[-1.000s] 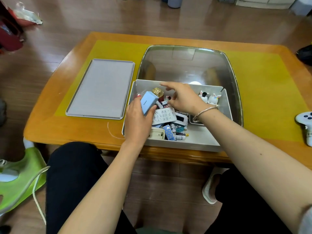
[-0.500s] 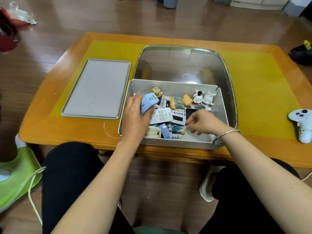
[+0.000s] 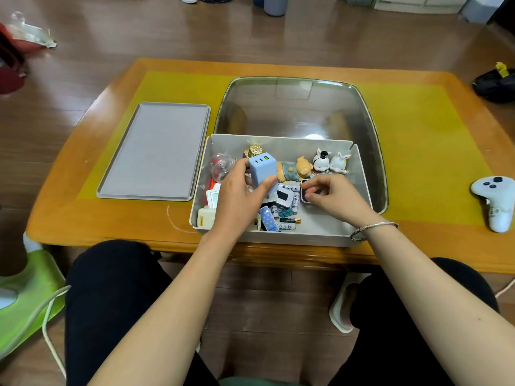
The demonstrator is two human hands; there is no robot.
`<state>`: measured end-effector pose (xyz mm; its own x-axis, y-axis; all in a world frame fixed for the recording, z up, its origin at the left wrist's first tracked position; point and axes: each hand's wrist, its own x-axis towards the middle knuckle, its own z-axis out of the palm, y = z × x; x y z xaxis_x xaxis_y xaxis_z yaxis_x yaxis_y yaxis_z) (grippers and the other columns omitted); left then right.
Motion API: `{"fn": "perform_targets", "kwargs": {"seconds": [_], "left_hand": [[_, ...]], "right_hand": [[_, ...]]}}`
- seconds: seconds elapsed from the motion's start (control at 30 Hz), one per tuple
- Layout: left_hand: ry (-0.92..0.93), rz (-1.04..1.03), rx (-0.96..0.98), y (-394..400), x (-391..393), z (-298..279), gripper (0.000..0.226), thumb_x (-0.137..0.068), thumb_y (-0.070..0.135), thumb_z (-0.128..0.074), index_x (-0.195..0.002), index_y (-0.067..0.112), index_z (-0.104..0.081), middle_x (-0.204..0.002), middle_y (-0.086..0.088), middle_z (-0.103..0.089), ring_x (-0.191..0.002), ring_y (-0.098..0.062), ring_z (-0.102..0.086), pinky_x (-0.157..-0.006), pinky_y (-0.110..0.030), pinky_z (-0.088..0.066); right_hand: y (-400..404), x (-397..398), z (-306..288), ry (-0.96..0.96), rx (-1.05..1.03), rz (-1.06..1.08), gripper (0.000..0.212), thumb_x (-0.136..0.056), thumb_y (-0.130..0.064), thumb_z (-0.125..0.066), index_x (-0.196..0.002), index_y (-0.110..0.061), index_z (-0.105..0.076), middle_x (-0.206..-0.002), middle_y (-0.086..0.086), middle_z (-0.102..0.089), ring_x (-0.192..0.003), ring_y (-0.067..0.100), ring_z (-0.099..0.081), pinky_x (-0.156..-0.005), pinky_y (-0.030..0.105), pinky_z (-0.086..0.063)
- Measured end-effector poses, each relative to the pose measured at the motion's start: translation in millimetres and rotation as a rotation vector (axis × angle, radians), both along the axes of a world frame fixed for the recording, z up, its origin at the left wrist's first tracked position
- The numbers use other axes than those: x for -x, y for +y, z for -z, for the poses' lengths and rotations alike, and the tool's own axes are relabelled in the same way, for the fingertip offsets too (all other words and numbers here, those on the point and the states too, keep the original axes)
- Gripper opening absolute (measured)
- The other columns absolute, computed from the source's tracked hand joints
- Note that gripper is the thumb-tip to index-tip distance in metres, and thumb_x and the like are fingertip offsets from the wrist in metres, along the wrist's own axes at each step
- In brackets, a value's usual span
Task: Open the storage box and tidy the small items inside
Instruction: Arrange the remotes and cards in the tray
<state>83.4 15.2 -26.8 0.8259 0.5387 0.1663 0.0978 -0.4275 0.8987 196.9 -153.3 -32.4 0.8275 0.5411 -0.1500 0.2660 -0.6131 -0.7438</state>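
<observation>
Lid (image 3: 156, 150) off, flat on the table (image 3: 418, 240), left of the box (image 3: 295, 236). Box open at the near edge, partly over a steel tray (image 3: 370, 129). My left hand (image 3: 239, 197) grips a blue charger (image 3: 262, 169), thumb and fingers wrapped round it, above the clutter. Batteries (image 3: 287, 220) loose on the box floor. Figurines (image 3: 330, 162) along the back wall. My right hand (image 3: 335, 196) has fingers curled on a small dark gadget (image 3: 305, 195) inside the box. White controller (image 3: 497, 201) at far right.

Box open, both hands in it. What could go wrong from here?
1. The left hand holds the blue charger over loose batteries; a slip would likely scatter them.
2. The right hand, pinching a small dark device, sits beside the figurines and might topple them.
</observation>
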Motion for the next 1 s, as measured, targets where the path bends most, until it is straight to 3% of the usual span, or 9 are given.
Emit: {"fn": "perform_targets", "kwargs": {"seconds": [0.1,0.17,0.3,0.43,0.5,0.57,0.7,0.83,1.0], "left_hand": [[-0.016,0.114,0.203,-5,-3,-4,0.035,-0.086,0.016,-0.069,-0.11,0.017,-0.044,-0.096,0.014,-0.055,-0.081,0.011,-0.059,-0.066,-0.014,-0.053],[-0.019,0.188,0.301,-8,-3,-4,0.034,-0.089,0.012,-0.065,-0.112,0.014,-0.041,-0.1,0.009,-0.058,-0.084,0.01,-0.061,-0.07,-0.016,-0.053],[-0.014,0.245,0.323,-12,-1,-2,0.024,-0.095,0.02,-0.056,-0.112,0.02,-0.039,-0.104,0.012,-0.056,-0.089,0.011,-0.058,-0.077,-0.016,-0.051],[-0.059,0.267,0.387,-13,-1,-2,0.032,-0.089,0.008,-0.063,-0.111,0.017,-0.042,-0.106,0.007,-0.057,-0.091,0.005,-0.062,-0.072,-0.017,-0.053],[-0.062,0.281,0.301,-11,-1,0,0.039,-0.085,0.007,-0.069,-0.111,0.025,-0.046,-0.108,0.007,-0.055,-0.094,0.004,-0.06,-0.072,-0.015,-0.052],[-0.005,0.31,0.093,-9,-1,3,0.043,-0.081,0.012,-0.074,-0.111,0.031,-0.049,-0.108,0.009,-0.054,-0.099,-0.001,-0.054,-0.077,-0.014,-0.048],[0.086,0.324,-0.196,-11,-4,10,0.036,-0.078,0.024,-0.078,-0.106,0.022,-0.055,-0.101,0.008,-0.055,-0.095,-0.014,-0.049,-0.073,-0.022,-0.042],[0.07,0.327,-0.166,-13,-2,11,0.037,-0.081,0.026,-0.074,-0.104,0.029,-0.045,-0.105,0.008,-0.058,-0.094,-0.013,-0.055,-0.073,-0.026,-0.05],[0.019,0.355,-0.181,-16,0,13,0.037,-0.086,0.021,-0.07,-0.116,0.023,-0.048,-0.118,0.003,-0.056,-0.106,-0.009,-0.052,-0.079,-0.01,-0.047]], "right_hand": [[-3,9,-6,0.091,-0.195,-0.085,0.028,-0.081,-0.016,-0.072,-0.107,-0.023,-0.066,-0.094,-0.002,-0.069,-0.072,0.011,-0.062,-0.077,0.02,-0.052],[-2,17,-10,0.15,-0.29,-0.154,0.036,-0.078,-0.02,-0.075,-0.108,-0.034,-0.061,-0.104,0.0,-0.069,-0.081,0.015,-0.068,-0.081,0.024,-0.054],[0,28,-7,0.191,-0.411,-0.136,0.043,-0.078,-0.013,-0.074,-0.107,-0.039,-0.056,-0.097,-0.008,-0.069,-0.076,0.012,-0.069,-0.075,0.028,-0.057],[1,30,-4,0.124,-0.501,-0.019,0.045,-0.074,-0.003,-0.076,-0.104,-0.033,-0.058,-0.086,-0.002,-0.067,-0.068,0.007,-0.064,-0.068,0.022,-0.056],[0,30,-3,0.091,-0.534,0.021,0.047,-0.071,0.001,-0.077,-0.1,-0.031,-0.06,-0.083,0.003,-0.065,-0.066,0.005,-0.061,-0.067,0.017,-0.053],[-3,32,-3,0.059,-0.548,0.044,0.046,-0.07,0.003,-0.077,-0.099,-0.028,-0.061,-0.083,0.003,-0.064,-0.066,0.004,-0.06,-0.068,0.014,-0.051],[-5,36,-6,-0.084,-0.509,-0.026,0.039,-0.073,0.001,-0.076,-0.106,-0.018,-0.064,-0.09,0.001,-0.057,-0.068,0.002,-0.055,-0.067,0.011,-0.049],[-1,42,-8,-0.207,-0.482,-0.014,0.039,-0.076,-0.006,-0.076,-0.107,-0.023,-0.061,-0.103,0.0,-0.056,-0.076,0.013,-0.059,-0.066,0.019,-0.053],[3,44,-4,-0.017,-0.452,-0.07,0.04,-0.081,-0.014,-0.072,-0.118,-0.023,-0.057,-0.108,-0.009,-0.063,-0.095,0.005,-0.063,-0.069,0.016,-0.054]]}}
